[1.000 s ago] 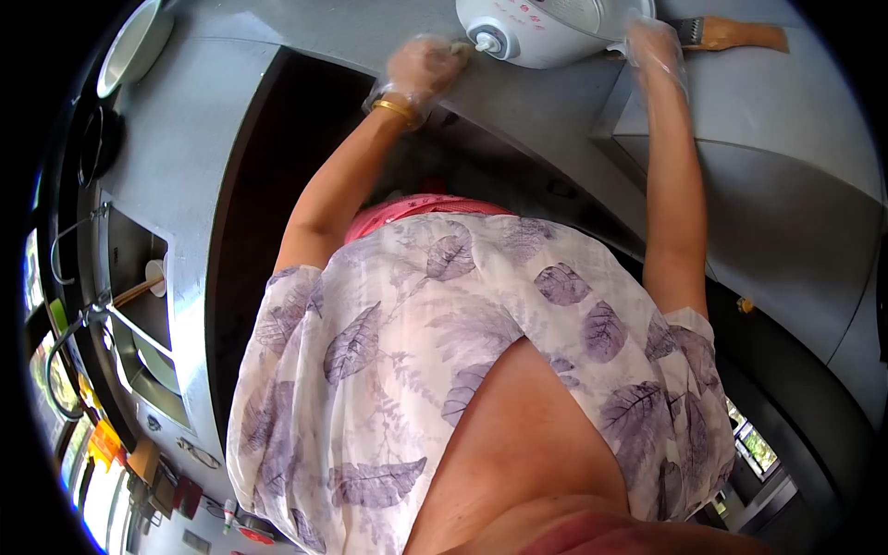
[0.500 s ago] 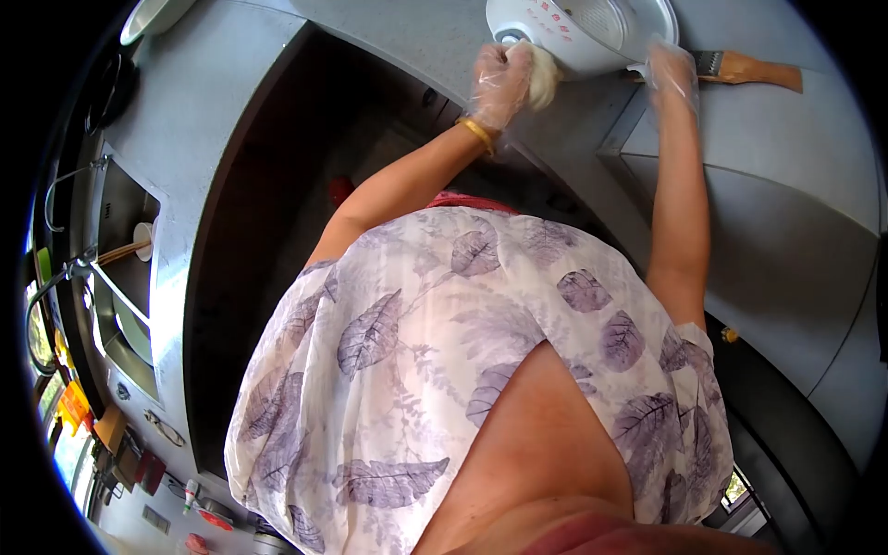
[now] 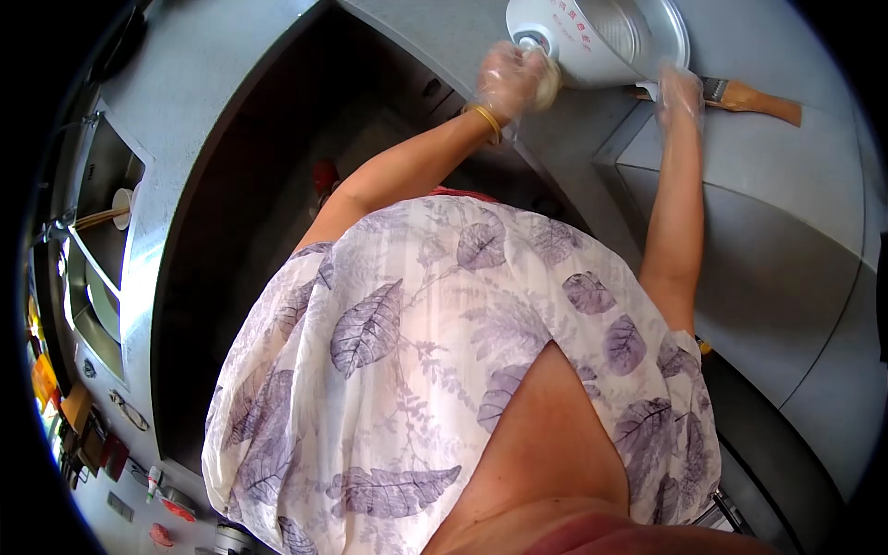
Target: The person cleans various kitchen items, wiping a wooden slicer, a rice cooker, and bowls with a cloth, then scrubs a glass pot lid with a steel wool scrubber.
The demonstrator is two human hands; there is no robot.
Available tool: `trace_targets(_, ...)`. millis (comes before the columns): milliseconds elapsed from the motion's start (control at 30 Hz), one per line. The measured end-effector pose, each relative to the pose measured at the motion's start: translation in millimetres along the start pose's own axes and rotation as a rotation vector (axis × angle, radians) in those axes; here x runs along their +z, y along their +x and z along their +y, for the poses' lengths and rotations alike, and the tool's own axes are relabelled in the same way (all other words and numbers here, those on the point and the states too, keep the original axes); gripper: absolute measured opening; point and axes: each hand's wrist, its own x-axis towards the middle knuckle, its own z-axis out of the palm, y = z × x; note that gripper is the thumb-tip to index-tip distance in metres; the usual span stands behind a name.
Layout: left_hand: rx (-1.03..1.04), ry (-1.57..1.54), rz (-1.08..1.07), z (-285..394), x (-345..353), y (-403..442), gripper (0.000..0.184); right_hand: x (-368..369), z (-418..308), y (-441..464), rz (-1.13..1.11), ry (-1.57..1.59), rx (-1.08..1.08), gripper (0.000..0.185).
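A white pot (image 3: 585, 57) with red lettering lies tilted on the grey counter, its ridged metal inside facing up and right. My left hand (image 3: 509, 79), in a clear plastic glove, is closed round a pale, soft wad that looks like a cloth (image 3: 548, 85). It is beside the round fitting on the pot's lower left end. My right hand (image 3: 680, 91), also gloved, is closed at the pot's lower right rim, its fingertips partly hidden by glare. Just right of it lies a flat brush (image 3: 754, 100) with a wooden handle.
The grey metal counter (image 3: 203, 65) curves round to the left. A sink (image 3: 97, 296) there holds a white cup (image 3: 123, 208) with sticks and a pale green dish. Below the counter is a dark open space. Several kitchen items stand at lower left.
The view has shifted slightly, so the pot and both hands sit a little lower in it. My left hand has turned slightly with the wad; my right hand stays at the rim.
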Motion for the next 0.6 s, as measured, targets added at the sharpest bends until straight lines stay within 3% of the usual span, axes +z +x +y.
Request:
trace_targets(133,0.059,0.136,-0.012,8,-4,-4,0.040,1,21,38,0.005,-0.058,-0.028,0.039)
trace_targets(233,-0.161,0.290,-0.046,-10,-8,-1,0.040,2,23,39,0.011,-0.049,-0.041,0.037)
trace_targets(333,0.017,0.272,-0.010,-18,-8,0,0.040,3,34,59,0.026,-0.106,-0.101,0.032)
trace_targets(433,-0.088,0.312,-0.217,-14,-21,9,0.041,5,31,52,0.065,-0.055,-0.083,0.028)
trace_targets(600,-0.057,-0.029,-0.338,-48,-44,42,0.038,3,27,40,0.052,-0.050,-0.064,0.026)
